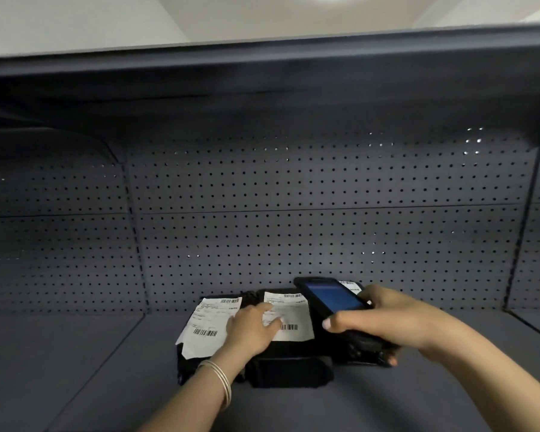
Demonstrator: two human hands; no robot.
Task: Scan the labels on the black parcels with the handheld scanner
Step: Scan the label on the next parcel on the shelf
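Note:
Black parcels lie side by side on a dark grey shelf [75,369]. The left parcel [187,366] carries a white label [208,325] with barcodes. The middle parcel [289,369] has its own white label [295,322]. My left hand [253,328] lies flat across both, fingers spread onto the middle label. My right hand [384,319] grips a black handheld scanner [331,297] with a lit blue screen, held tilted above the right side of the parcels. A third label [351,286] peeks out behind the scanner; its parcel is mostly hidden.
A perforated grey back panel [293,229] rises behind the parcels. An upper shelf [262,73] overhangs close above. Vertical uprights [521,232] divide the bays at left and right.

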